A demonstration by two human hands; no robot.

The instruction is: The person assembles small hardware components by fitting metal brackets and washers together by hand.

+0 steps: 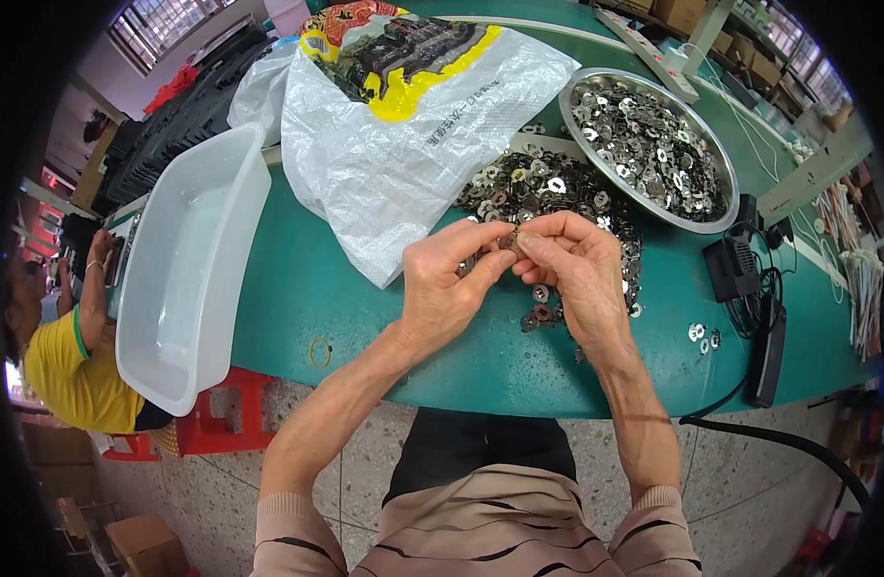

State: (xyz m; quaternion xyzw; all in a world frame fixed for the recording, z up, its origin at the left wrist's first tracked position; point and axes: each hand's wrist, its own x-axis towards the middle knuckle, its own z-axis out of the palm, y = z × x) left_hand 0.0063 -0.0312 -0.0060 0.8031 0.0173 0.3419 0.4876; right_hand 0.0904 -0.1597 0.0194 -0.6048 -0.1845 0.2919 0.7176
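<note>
Both of my hands meet over the green table, fingertips pinched together. Between the thumb and forefinger of my left hand (pixel 448 276) and those of my right hand (pixel 578 269) is a small metal piece (pixel 515 242), mostly covered by the fingers. Beneath and behind them spreads a pile of small flat metal pieces (pixel 557 185) with cut-out centres, some shiny, some brownish. A few loose metal pieces (pixel 541 313) lie just below my right hand. Behind the pile, a round steel bowl (pixel 726 207) is heaped with similar shiny pieces.
A white woven sack (pixel 365 173) lies left of the pile. An empty translucent tub (pixel 221 298) rests at the table's left edge, near a yellow rubber band (pixel 320 353). Black adapters and cables (pixel 735 269) sit at right. Another person in yellow (pixel 72 370) is at far left.
</note>
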